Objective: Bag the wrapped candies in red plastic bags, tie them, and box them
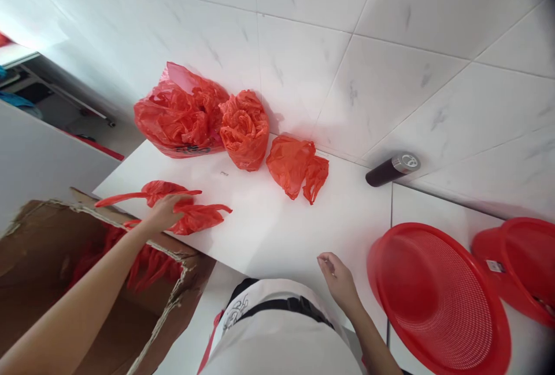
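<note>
My left hand [163,213] is closed on a red plastic bag [197,219] at the left of the white table [277,230], its loose handles spread to both sides. My fingertips there are partly hidden by the red plastic. Near the front edge, my right hand [339,279] is held with its fingers curled and nothing visible in them. Along the wall sit a large stuffed red bag [182,115], a smaller bundled red bag [245,129] and a flatter crumpled red bag [290,161].
An open cardboard box [191,288] with red bags inside stands below the table's left edge. A dark bottle [385,171] lies by the wall at the right. Beyond it are a red mesh basket [455,282] and another red basket [489,248].
</note>
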Demonstrator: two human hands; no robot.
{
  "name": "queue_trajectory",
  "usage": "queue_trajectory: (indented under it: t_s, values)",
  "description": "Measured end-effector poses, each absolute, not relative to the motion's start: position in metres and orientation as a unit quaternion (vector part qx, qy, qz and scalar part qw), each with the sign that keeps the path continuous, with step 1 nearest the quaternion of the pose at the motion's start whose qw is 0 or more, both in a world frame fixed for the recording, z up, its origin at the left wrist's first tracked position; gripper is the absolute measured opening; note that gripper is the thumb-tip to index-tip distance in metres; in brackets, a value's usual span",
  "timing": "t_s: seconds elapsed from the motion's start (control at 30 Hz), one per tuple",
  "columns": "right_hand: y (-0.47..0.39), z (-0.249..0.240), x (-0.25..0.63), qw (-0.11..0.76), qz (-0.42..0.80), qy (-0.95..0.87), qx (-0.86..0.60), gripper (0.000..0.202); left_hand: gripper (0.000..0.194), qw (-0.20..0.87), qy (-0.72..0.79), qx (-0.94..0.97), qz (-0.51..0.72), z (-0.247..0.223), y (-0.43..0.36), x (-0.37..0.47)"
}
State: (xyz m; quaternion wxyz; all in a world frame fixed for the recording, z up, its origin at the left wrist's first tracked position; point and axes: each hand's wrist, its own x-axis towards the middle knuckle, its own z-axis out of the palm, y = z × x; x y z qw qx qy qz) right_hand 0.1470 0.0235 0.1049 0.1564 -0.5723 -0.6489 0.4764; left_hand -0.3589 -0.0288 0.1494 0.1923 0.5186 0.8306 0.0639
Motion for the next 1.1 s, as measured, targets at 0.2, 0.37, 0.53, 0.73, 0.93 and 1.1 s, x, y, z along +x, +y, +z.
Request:
queue_trajectory:
  t_s: [0.2, 0.37, 0.53, 0.73, 0.93, 1.1]
  values:
    - [0.016, 0.107, 0.157, 0.123, 0.476, -0.635, -0.596, 0.033, 0.057, 0.103, 0.861, 0.492, -0.080, 0.150, -0.027, -0.405]
    - [0.012, 0.111, 0.159, 0.104, 0.474, -0.635, -0.601, 0.030, 0.045, 0.112, 0.881, 0.429, -0.166, 0.129, -0.029, -0.431]
    - [0.016, 0.114, 0.153, 0.100, 0.480, -0.636, -0.596, 0.029, 0.057, 0.094, 0.893, 0.411, -0.156, 0.136, -0.019, -0.437]
    - [0.017, 0.108, 0.149, 0.111, 0.487, -0.636, -0.589, 0.031, 0.065, 0.071, 0.884, 0.448, -0.112, 0.138, -0.030, -0.398]
    - [0.011, 0.099, 0.152, 0.114, 0.490, -0.632, -0.590, 0.029, 0.068, 0.132, 0.832, 0.527, -0.117, 0.116, -0.058, -0.377]
    - [0.010, 0.099, 0.149, 0.101, 0.493, -0.644, -0.576, 0.026, 0.045, 0.121, 0.876, 0.454, -0.109, 0.100, -0.055, -0.392]
